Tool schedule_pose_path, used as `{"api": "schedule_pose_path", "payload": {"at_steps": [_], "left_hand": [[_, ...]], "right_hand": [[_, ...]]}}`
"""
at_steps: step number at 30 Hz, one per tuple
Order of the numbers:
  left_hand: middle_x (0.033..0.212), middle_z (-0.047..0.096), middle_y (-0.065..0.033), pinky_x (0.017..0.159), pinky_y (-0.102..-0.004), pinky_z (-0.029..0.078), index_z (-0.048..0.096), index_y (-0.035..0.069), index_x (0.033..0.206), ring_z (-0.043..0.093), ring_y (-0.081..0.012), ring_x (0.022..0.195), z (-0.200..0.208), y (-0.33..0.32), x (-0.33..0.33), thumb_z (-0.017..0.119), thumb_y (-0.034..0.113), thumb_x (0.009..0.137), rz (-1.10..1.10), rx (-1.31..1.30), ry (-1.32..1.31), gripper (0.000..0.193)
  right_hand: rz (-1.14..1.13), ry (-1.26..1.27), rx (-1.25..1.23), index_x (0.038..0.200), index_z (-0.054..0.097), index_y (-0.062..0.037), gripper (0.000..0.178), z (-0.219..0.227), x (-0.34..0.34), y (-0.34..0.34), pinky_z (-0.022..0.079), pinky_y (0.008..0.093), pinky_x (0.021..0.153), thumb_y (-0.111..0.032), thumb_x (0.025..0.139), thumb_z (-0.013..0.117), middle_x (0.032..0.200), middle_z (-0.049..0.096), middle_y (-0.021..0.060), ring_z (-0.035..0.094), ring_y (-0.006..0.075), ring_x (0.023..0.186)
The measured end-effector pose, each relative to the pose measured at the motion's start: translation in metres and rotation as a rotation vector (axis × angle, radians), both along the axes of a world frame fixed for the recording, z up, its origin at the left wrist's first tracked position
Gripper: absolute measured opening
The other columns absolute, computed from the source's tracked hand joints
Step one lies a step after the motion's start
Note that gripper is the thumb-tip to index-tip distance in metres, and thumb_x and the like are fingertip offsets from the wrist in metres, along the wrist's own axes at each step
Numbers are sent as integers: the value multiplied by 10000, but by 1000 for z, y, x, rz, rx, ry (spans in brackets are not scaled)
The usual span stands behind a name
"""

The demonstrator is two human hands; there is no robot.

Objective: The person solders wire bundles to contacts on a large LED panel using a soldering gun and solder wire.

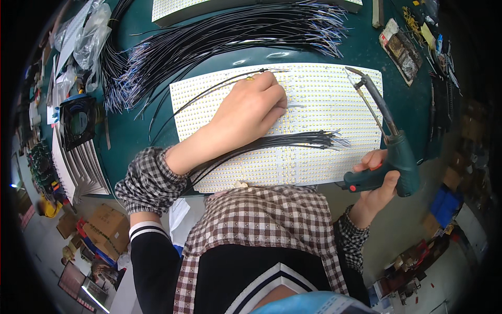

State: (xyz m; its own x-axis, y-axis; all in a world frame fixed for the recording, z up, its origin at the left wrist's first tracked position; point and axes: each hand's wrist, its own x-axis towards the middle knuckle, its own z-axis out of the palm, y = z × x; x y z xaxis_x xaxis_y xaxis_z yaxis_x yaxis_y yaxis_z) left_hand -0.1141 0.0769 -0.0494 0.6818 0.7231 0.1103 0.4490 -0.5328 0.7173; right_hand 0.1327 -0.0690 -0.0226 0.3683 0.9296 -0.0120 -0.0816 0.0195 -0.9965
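Note:
A white LED panel (334, 115), dotted with rows of small yellowish LEDs, lies at the bench's near edge. Over its middle, my left hand (256, 104) is closed with fingers curled down; thin pale wire ends (296, 106) stick out beside the fingertips, and the grip itself is mostly hidden. One black cable (209, 88) crosses the panel just beyond this hand. Under my left forearm runs a small bundle of black cables (282, 140), stripped ends pointing right. My right hand (377, 183) grips a dark green soldering gun (405, 165), its metal tip raised above the panel's right side.
A large heap of black cables (225, 39) spreads beyond the panel, with another panel (204, 9) behind it. To the left are a black fan (78, 121), stacked white panels (78, 167) and clear plastic bags (93, 44). A stained tray (401, 51) sits far right.

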Motion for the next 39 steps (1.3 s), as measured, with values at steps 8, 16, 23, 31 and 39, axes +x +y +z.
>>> {"api": "schedule_pose_path", "payload": {"at_steps": [8,16,23,31,39], "left_hand": [[831,543,-101,678,-367,441,555,36,833,554,-286,815,5,-8,4,649,76,770,42,40,67,121],[843,571,-155,640,-423,482,547,18,864,585,-346,740,13,8,-7,571,60,816,243,-135,1,68],[802,568,-105,576,-346,476,566,28,822,593,-266,670,3,10,0,621,61,782,309,-108,47,75],[777,558,-97,568,-377,476,556,44,778,591,-292,662,-5,11,4,638,64,739,325,-158,-82,92],[763,561,-97,563,-347,480,553,42,764,607,-266,662,-4,10,5,647,42,716,304,-181,-106,105]], "right_hand": [[-33,-45,-36,1002,480,68,572,-2,-7,2,534,266,573,-494,898,515,834,528,132,567,186,665],[-28,-75,-72,1070,477,79,583,2,-12,6,531,289,571,-480,903,510,856,538,151,586,218,705],[63,-91,-110,1142,448,100,612,1,-11,1,542,287,564,-457,902,525,922,557,187,606,282,795],[72,-44,-242,1247,394,128,743,11,-18,0,555,295,588,-486,866,568,943,565,192,624,250,782],[88,-25,-249,1220,421,129,727,12,-22,-3,556,298,595,-471,851,598,917,568,169,614,242,795]]}}
